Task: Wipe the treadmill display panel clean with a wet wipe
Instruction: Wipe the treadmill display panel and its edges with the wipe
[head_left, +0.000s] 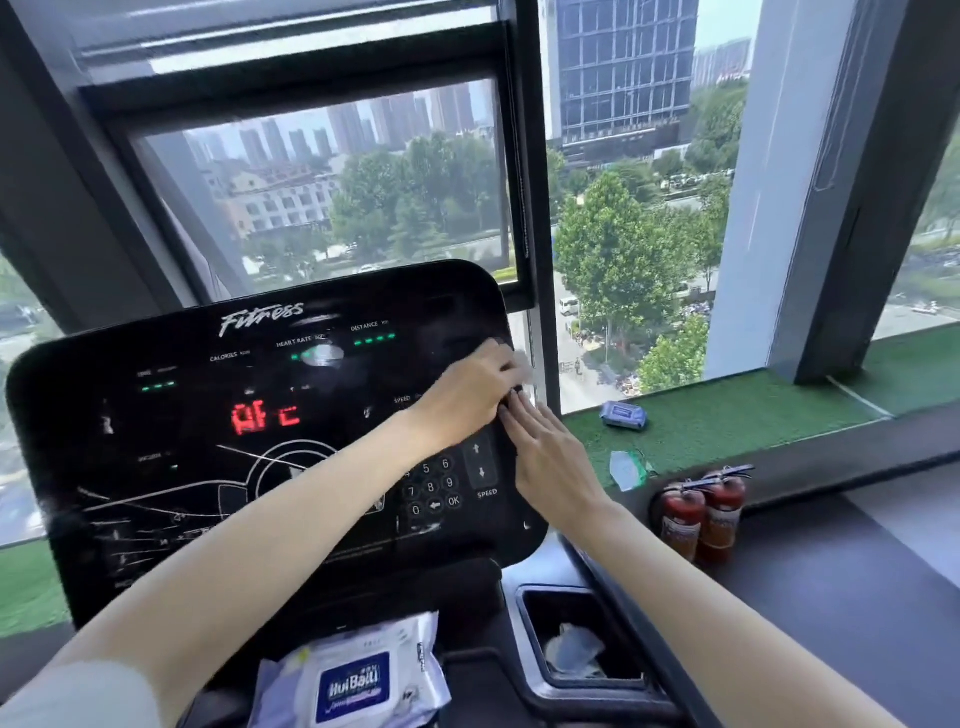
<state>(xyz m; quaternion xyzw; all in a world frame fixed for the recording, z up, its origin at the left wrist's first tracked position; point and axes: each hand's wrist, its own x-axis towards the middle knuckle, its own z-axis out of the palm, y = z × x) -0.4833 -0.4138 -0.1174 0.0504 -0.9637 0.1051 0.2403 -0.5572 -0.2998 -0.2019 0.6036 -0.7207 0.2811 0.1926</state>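
Note:
The black treadmill display panel (208, 441) fills the lower left, with red digits lit at its middle and a number keypad at lower right. My left hand (467, 389) reaches across to the panel's right edge and holds a white wet wipe (523, 370) against it, fingers curled over the wipe. My right hand (550, 457) lies just below, fingers straight and flat on the panel's right edge beside the speed arrows. The wipe is blurred and mostly hidden under my left hand.
A wet-wipe pack (358, 680) lies below the panel. The right-hand cup holder (530, 623) contains crumpled wipes. On the green window ledge lie a small blue wipe pack (623, 414) and a wrapper (626, 470). Two red fire extinguishers (701, 514) stand right of the console.

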